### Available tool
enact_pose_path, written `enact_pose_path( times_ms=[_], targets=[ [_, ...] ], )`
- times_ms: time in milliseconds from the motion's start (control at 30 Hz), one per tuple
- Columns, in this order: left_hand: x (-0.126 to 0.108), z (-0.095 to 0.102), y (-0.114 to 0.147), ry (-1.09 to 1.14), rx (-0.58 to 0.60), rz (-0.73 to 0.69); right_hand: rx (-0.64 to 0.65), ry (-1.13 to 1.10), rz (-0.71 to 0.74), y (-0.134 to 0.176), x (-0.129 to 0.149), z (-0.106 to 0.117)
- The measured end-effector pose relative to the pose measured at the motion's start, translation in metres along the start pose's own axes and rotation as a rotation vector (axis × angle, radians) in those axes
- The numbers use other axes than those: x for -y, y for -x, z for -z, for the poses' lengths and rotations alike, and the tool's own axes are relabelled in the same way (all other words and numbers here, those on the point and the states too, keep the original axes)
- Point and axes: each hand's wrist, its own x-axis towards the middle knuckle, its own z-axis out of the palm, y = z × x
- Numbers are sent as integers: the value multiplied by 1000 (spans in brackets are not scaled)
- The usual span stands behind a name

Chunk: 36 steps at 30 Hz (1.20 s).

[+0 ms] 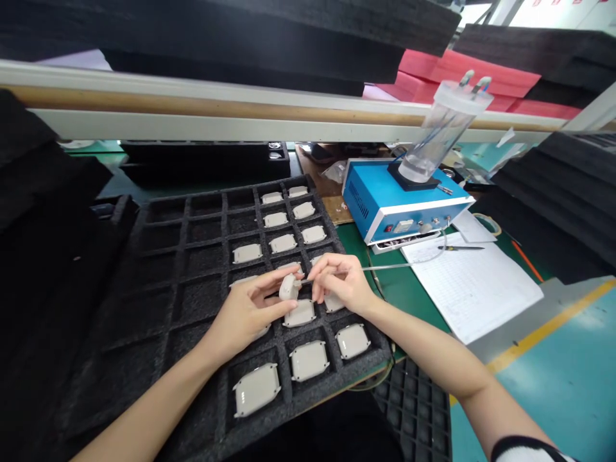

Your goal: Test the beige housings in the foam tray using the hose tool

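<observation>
As our left hand [253,307] pinches, half-curled: case [288,287], tilted up above the tray [202,263]; its long axis we can't tell
Right hand [341,282]: fingers closed on the tube [385,266], which points left at the case

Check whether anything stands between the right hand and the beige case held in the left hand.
Only the tip of the thin tube held in the right hand spans the gap to the beige case in the left hand; nothing else visible stands between.

Black-edged white right sleeve [527,451]; black clothing [332,430] over the lap
</observation>
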Motion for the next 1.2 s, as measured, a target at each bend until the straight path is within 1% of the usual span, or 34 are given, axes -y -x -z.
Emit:
enact_pose_path(
  times_ms=[533,867,1200],
  targets=[
    [-4,-2,3,28,-19,21,11,7,-19,-1,2,0],
    [1,0,2,27,10,9,7,6,-31,-1,2,0],
    [0,1,2,37,1,7,3,20,-41,-1,3,-1]
  ],
)
